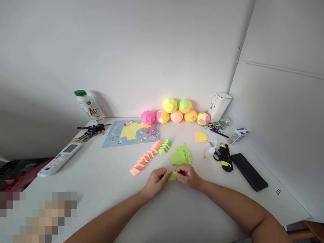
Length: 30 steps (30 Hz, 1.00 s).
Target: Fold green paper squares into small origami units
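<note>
Between my two hands is a small piece of green paper (172, 176), pinched at both sides just above the table. My left hand (158, 180) grips its left edge with thumb and finger; my right hand (188, 176) has the right edge. Fingers cover much of the paper, so its folds are hard to make out. Just beyond my hands lies a loose stack of green paper sheets (180, 157). A short row of folded green paper pieces (164, 147) sits to its left, beside a longer slanting row of folded peach paper pieces (145, 158).
Several faceted paper balls (176, 116) rest against the wall. On the left are a bottle (89, 106), keys (92, 131), a remote control (60, 158) and a blue printed board (113, 135). Scissors (217, 156), a yellow-black cutter (225, 158) and a black phone (249, 171) lie right.
</note>
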{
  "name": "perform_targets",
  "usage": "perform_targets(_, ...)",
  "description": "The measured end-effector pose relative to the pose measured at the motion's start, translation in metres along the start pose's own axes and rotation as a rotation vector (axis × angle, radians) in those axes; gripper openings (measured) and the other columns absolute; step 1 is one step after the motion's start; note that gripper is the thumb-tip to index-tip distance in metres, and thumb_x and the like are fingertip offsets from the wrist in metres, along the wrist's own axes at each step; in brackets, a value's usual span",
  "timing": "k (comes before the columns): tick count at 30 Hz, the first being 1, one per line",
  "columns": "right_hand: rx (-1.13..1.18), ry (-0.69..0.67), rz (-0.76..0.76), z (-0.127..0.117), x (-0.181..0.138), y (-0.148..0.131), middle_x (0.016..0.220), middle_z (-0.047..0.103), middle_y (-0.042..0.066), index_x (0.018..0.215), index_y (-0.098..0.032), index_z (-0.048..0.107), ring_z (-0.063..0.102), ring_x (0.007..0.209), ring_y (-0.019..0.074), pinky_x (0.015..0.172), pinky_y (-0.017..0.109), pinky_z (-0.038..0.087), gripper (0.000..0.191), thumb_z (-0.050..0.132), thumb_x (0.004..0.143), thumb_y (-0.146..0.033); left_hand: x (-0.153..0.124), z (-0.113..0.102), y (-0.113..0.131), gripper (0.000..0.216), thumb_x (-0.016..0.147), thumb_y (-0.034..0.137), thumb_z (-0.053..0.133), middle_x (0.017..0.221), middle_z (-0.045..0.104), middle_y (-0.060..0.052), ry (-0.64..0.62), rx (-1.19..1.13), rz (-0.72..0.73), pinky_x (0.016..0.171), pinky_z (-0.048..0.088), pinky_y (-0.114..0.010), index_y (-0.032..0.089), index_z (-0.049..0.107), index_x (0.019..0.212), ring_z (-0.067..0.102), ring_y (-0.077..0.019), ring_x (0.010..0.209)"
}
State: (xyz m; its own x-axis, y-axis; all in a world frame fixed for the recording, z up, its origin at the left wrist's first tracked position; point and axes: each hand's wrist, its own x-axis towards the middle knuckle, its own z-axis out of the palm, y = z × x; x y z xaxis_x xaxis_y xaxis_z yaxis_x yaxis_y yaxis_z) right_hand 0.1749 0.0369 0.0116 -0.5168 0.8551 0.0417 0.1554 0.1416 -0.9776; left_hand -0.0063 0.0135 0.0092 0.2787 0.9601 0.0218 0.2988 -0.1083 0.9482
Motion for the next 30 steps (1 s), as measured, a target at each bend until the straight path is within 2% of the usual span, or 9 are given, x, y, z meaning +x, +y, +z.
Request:
perform_targets(16,-0.016,-0.026,0.018,-0.0027,0.0018,0.0005,0.053,0.039,-0.004,0.061,-0.017,0.047,0.033,0.047,0.0085,0.045,0.022,0.026,0.024,0.056,0.076,-0.033,0.0041,0.0020,-0.0029,0.047,0.085,0.051,0.038,0.052,0.024,0.006,0.019,0.020,0.035,0.047,0.022,-0.024,0.020,0.024,0.053,0.024,-0.0091,0.050)
perform_targets(30,-0.042,-0.045,0.025,-0.0044,0.0042,0.0006,0.054,0.039,-0.004,0.061,-0.017,0.046,0.032,0.048,0.0087,0.046,0.023,0.027,0.027,0.056,0.078,-0.034,0.0054,0.0004,-0.0028,0.042,0.086,0.040,0.039,0.052,0.023,0.007,0.031,0.022,0.096,0.048,0.023,-0.023,0.019,0.024,0.053,0.024,-0.0084,0.050)
